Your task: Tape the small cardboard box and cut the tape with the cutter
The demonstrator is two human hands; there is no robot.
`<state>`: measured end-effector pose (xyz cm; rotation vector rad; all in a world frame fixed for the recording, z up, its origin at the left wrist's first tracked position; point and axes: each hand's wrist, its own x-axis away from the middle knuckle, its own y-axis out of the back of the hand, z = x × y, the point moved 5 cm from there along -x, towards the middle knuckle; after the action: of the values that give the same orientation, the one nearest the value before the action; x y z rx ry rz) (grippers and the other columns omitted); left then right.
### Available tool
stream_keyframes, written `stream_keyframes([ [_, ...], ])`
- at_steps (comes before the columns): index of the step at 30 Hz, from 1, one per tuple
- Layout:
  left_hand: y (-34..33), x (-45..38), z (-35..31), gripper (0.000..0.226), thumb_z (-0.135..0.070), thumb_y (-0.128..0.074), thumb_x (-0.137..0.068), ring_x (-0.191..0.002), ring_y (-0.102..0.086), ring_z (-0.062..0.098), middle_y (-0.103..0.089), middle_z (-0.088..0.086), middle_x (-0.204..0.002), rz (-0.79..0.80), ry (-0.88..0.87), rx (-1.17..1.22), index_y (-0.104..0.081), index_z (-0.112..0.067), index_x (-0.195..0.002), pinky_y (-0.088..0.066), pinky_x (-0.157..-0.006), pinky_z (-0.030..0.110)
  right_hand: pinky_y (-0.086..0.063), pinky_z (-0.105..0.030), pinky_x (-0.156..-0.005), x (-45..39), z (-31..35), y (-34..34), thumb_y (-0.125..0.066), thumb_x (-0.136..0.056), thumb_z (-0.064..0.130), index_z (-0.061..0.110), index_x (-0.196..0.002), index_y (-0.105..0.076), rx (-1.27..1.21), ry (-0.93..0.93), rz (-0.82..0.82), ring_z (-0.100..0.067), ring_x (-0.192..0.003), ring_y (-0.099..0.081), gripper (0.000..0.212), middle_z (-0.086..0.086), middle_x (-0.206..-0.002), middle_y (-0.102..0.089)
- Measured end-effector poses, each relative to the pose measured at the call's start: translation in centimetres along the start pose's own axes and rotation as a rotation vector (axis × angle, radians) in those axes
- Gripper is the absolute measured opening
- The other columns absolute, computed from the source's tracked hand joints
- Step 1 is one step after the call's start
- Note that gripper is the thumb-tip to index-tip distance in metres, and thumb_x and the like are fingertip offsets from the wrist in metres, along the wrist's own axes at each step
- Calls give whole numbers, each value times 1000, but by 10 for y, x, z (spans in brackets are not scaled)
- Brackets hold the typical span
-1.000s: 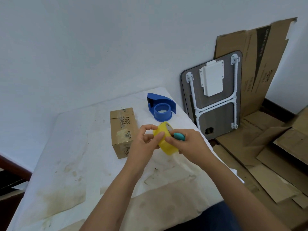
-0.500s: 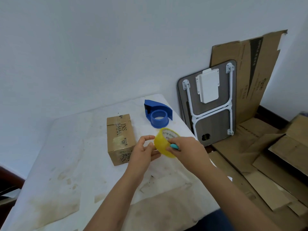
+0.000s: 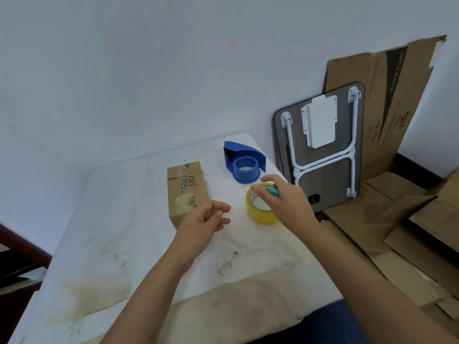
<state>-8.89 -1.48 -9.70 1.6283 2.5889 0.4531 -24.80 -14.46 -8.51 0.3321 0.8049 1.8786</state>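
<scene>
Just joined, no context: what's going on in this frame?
A person is working at a cloth-covered table. The right hand rests over a yellow tape roll on the table, with a small teal cutter in its fingers. The left hand is open and empty beside the small cardboard box. A blue tape dispenser sits behind, untouched.

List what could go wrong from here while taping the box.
1. The right hand holds a small teal object, possibly the cutter, while it is on the yellow tape roll; juggling both could make one slip.
2. The left hand is open and off the cardboard box, so the box may slide on the white cloth once tape is pulled.
3. The roll sits near the table's right edge and might roll off.
</scene>
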Motion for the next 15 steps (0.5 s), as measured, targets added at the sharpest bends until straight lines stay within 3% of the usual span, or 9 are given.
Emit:
stream_keyframes([
  [3,0,2,0,25,-8,-47,-101,-90,-72,4,-71,-7,-106,0,6,6,-71,-15,-104,-56,-81,20,-40,-31,-59,-13,-5,2,-34,-100,35,12,-105,-50,-70,-110,28,-22,-77,-53,28,-3,-84,-55],
  [6,3,5,0,26,-9,-48,-100,-89,-72,2,-72,-7,-102,-20,6,-6,-72,-19,-101,-56,-82,21,-52,-37,-76,-23,-6,-5,-48,-92,13,12,-104,-53,148,-115,137,-25,-96,-55,13,-7,-102,-56],
  [8,7,7,0,27,-10,-48,-100,-88,-71,1,-72,-6,-101,-39,0,-8,-72,-21,-100,-56,-83,21,-51,-35,-85,-29,-4,-13,-54,-89,8,16,-104,-56,253,-63,182,-25,-105,-53,17,-8,-110,-56],
  [11,13,9,-1,26,-11,-49,-101,-87,-71,0,-71,-7,-101,-52,15,-1,-73,-22,-100,-56,-79,18,-43,-26,-78,-30,1,-20,-61,-86,12,13,-101,-63,265,-24,198,-26,-102,-56,15,-8,-110,-56],
  [15,18,11,-2,25,-14,-49,-101,-89,-72,2,-72,-4,-104,-35,18,-22,-72,-24,-100,-51,-72,10,-44,-27,-79,-26,1,-24,-55,-85,2,8,-97,-68,169,-29,221,-28,-100,-58,18,-5,-100,-54],
])
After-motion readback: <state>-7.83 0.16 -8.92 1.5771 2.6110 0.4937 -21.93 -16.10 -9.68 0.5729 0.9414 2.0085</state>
